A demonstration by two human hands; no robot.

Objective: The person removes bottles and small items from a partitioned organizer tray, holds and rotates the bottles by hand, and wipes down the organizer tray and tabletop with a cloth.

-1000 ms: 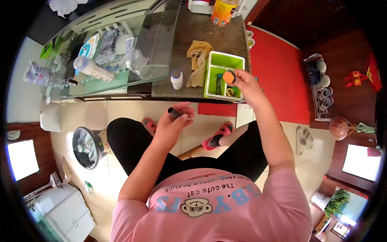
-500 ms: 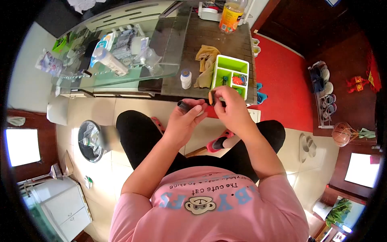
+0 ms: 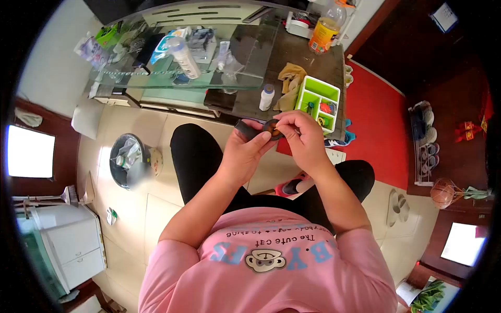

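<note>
My left hand (image 3: 244, 151) is closed round a dark cylindrical object (image 3: 247, 130), whose end sticks out past the fingers. Against its right side, between the two hands, is a dark round piece with an orange-brown middle (image 3: 271, 128); its kind is not clear. My right hand (image 3: 302, 136) pinches at the right edge of this round piece, fingertips bent in. Beyond the hands, on the dark table, stand a white bottle with a dark cap (image 3: 266, 97) and a green-and-white divided box (image 3: 321, 87) with small red and green items. A tan cloth (image 3: 290, 83) lies beside the box.
On the glass-topped table (image 3: 237, 79) to the left stand a white bottle (image 3: 183, 58) and packages. An orange-labelled drink bottle (image 3: 326, 32) is at the back. A bin (image 3: 125, 166) stands on the tiled floor left, a red mat (image 3: 373, 120) right, and a shoe rack (image 3: 424, 141) beyond.
The view has shifted, so the table things sit further right. My hands have come together, and the orange-brown part, earlier edge-on at my right fingers, now faces me within a dark round rim.
</note>
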